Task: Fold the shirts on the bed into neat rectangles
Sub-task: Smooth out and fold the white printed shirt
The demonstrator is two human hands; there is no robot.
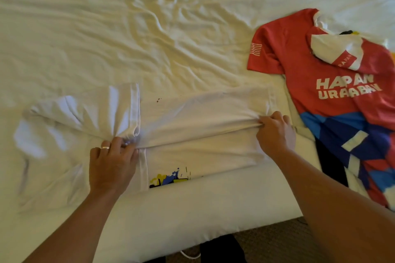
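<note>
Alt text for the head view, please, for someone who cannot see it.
Two bare hands pinch a fold line across a white shirt lying on a wrinkled white bed: left hand near the collar end, right hand at the other end. A red, blue and white printed shirt lies unfolded to the right.

"HAPAN URAABAN" in white on red shirt [333, 70], last letters creased, "RAPAN" on its folded sleeve band

Both arms outstretched, left hand [112, 164] and right hand [275, 134] each in a closed pinching grip.
</note>
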